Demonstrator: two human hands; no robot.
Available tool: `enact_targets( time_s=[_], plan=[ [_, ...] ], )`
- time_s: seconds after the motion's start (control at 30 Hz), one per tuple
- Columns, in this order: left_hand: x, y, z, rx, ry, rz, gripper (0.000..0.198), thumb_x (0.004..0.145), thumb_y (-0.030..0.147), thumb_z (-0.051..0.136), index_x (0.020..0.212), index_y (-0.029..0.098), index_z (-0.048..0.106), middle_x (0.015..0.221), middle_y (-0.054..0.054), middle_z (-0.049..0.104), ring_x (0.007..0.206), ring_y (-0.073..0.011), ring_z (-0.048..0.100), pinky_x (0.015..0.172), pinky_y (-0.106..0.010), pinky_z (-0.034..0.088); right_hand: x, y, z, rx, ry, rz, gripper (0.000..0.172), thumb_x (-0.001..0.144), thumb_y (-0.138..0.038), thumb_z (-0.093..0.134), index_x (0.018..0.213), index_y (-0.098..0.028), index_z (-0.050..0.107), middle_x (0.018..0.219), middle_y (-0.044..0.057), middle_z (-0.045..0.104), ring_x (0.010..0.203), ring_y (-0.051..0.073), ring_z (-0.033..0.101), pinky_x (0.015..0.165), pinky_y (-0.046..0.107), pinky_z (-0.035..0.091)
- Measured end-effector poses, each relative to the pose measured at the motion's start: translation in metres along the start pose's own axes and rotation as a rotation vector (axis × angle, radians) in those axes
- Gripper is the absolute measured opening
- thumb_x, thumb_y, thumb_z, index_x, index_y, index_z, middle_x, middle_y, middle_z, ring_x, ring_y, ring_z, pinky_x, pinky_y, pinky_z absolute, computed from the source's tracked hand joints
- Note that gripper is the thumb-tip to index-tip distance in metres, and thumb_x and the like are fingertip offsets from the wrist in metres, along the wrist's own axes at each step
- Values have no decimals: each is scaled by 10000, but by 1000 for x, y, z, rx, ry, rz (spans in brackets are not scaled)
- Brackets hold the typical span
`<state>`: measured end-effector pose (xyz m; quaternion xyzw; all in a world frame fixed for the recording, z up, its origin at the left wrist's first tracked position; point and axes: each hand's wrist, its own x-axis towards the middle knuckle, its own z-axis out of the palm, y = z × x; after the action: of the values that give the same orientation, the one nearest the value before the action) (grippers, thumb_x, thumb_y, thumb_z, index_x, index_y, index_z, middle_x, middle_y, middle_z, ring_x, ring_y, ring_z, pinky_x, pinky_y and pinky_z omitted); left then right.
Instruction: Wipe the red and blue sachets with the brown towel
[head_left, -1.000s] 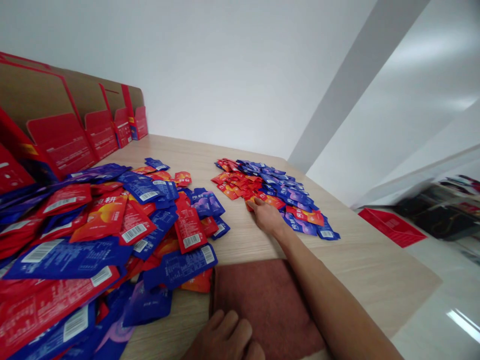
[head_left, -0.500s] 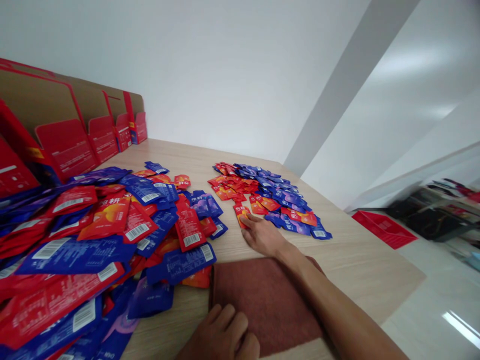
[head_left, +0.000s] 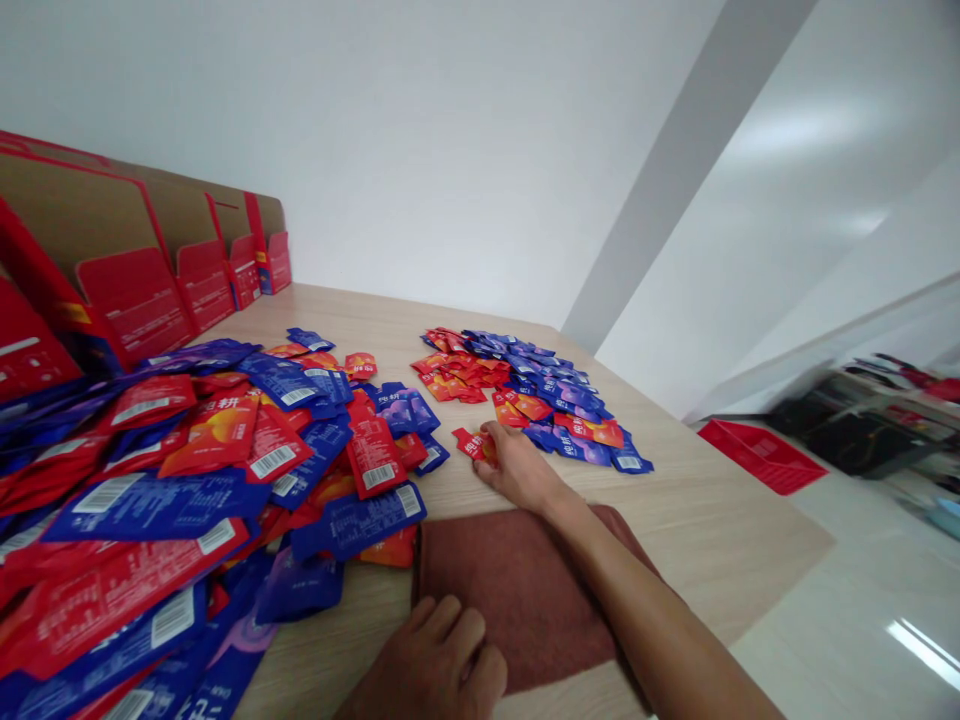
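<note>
My right hand [head_left: 517,468] reaches out over the wooden table [head_left: 720,520], fingers closed on a small red sachet [head_left: 471,444] that sits just off the near edge of the far heap of red and blue sachets [head_left: 529,390]. My left hand [head_left: 442,665] rests at the bottom of the view, fingers curled loosely on the near edge of a dark red cloth mat [head_left: 510,590], holding nothing visible. A big pile of larger red and blue sachets [head_left: 202,470] spreads over the left half of the table.
Folded red and brown cardboard display boxes [head_left: 142,270] stand in a row along the table's left back edge. A white wall rises behind. Right of the table, a red flat piece [head_left: 761,455] lies on the glossy floor near blurred dark clutter.
My right hand has pulled back from the far heap toward the mat, dragging one red sachet out with it. The left hand stayed on the mat's edge.
</note>
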<state>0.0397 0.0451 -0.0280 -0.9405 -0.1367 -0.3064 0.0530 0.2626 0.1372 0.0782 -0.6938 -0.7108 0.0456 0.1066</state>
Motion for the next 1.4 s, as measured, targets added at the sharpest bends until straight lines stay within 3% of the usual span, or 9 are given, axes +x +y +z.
enact_targets(
  time_s=[0.2,0.27,0.37,0.53,0.73,0.97,1.17,1.3,1.4],
  plan=[
    [-1,2,-1,8,22,-6,268,898,110,706,894,246,474,812,16,542,727,-208,486,622,-366,386,-71,-18,-31,102,31,-131,676,994,-122,585,1663,-119,482,1409,205,621,1256,281,686,1198,460,512],
    [2,2,-1,19,90,-8,199,943,99,632,894,242,502,805,6,553,724,-213,487,630,-371,399,-102,-26,-30,171,-105,-215,745,958,-107,595,1688,-189,474,1399,170,636,1212,259,712,1151,439,567],
    [9,2,-3,13,189,-20,184,999,78,525,899,232,542,832,-3,604,739,-207,527,632,-368,416,-131,-33,-9,145,-200,-266,727,979,-151,630,1689,-243,502,1614,195,575,1478,346,589,1215,543,530],
    [12,5,-6,12,234,-50,226,966,23,496,877,231,518,807,18,599,694,-187,536,601,-368,382,-137,-22,28,56,-163,-404,679,1093,-209,562,1751,-237,396,1843,120,292,1734,351,179,1361,642,292],
    [8,3,-9,-9,172,-56,296,804,-21,569,863,240,441,768,29,530,672,-184,499,605,-353,364,-139,29,30,-38,-21,-233,607,1163,-266,443,1762,-307,355,1835,56,280,1730,322,148,1358,655,289],
    [8,2,-11,-44,155,-48,314,801,-17,620,859,236,445,786,30,530,696,-183,486,614,-345,363,-138,99,23,-239,30,140,636,1132,-418,497,1713,-160,469,1789,204,373,1656,452,352,1300,728,359],
    [5,4,-10,-11,58,-49,304,853,50,654,899,250,430,831,29,559,732,-195,529,646,-361,415,-147,95,12,-183,104,82,595,1044,-238,495,1620,-116,580,1536,216,695,1384,341,714,1193,509,579],
    [2,4,-9,-5,2,-54,320,865,76,692,917,253,431,855,31,580,749,-196,565,668,-360,446,-142,90,-2,-243,128,123,622,958,-53,399,1531,-68,640,1372,222,791,1146,332,830,971,455,681],
    [2,4,-9,-10,24,-52,319,864,84,696,907,254,429,842,25,585,733,-201,562,653,-360,435,-142,75,-10,-180,260,144,565,1036,-135,378,1537,-110,639,1160,188,859,917,330,865,753,407,686]
  ],
)
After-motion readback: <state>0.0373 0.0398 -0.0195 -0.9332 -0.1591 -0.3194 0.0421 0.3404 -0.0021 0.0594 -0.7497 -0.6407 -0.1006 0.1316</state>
